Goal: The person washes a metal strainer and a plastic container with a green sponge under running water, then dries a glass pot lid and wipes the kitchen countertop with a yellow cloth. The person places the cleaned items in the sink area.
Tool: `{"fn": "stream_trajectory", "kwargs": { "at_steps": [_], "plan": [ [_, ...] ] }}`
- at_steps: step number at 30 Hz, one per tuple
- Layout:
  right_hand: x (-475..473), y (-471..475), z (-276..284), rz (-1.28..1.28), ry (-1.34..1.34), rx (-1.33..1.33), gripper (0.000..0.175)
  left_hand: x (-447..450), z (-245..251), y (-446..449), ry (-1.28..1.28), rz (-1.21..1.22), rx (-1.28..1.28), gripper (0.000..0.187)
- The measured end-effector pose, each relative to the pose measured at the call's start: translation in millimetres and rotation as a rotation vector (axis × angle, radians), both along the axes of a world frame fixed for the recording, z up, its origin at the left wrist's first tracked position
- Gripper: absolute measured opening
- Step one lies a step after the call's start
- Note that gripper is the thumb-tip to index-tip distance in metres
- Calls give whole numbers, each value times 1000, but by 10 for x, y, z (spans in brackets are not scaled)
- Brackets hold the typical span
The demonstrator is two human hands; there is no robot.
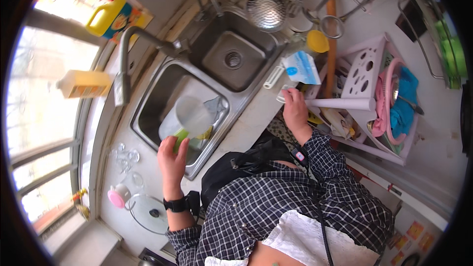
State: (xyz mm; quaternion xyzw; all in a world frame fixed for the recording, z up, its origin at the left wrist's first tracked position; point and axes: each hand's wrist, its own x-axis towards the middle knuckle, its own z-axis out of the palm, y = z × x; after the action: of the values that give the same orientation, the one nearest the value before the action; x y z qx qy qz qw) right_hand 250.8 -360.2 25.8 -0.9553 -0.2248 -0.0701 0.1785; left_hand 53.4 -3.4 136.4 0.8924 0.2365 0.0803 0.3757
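Observation:
Over the near-left basin of the steel double sink (226, 118), my left hand (173, 159) has its thumb and fingers around a light-green piece (180, 139). The piece lies against a translucent plastic container (192, 116) tilted in that basin; whether it is the container's handle cannot be told. A grey cloth (215, 107) and something yellow lie beside the container, partly hidden. My right hand (296, 112) is at the counter edge, fingertips at a small whitish plastic piece (283, 95). Those fingers cover part of it, so the grip is unclear. A white slotted tool (274, 77) lies just beyond.
A grey faucet (127, 59) arches on the window side. Near the right hand are a blue-and-white packet (302, 68), a yellow-lidded jar (317, 41) and a pale plastic rack (364, 70). A metal ladle (266, 9) hangs above the counter. A glass lid (149, 216) lies left.

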Motion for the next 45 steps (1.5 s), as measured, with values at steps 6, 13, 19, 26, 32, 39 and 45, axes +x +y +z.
{"fn": "stream_trajectory", "kwargs": {
  "at_steps": [6, 13, 19, 26, 32, 39, 45],
  "plan": [
    [-27, 155, -554, 33, 125, 96, 57, -153, -111, 42, -202, -9, -503, 23],
    [-34, 123, -520, 53, 79, 19, 54, -461, 41, 83, -476, -204, -469, 31],
    [41, 422, -139, 186, 55, 201, 38, -681, -59, 37, -323, 140, -645, 28],
    [-61, 1069, 26, 506, 247, 451, 26, -405, -478, 35, 164, 260, 221, 39],
    [-260, 1265, 1, 686, 466, 371, 42, -134, -254, -133, 40, 164, 104, 39],
    [-333, 1217, 430, 701, 205, 418, 63, -1, -142, 75, -124, 108, -555, 34],
    [-326, 1109, 654, 626, 327, 581, 29, 68, -65, -79, -215, 55, -746, 15]
  ]
}}
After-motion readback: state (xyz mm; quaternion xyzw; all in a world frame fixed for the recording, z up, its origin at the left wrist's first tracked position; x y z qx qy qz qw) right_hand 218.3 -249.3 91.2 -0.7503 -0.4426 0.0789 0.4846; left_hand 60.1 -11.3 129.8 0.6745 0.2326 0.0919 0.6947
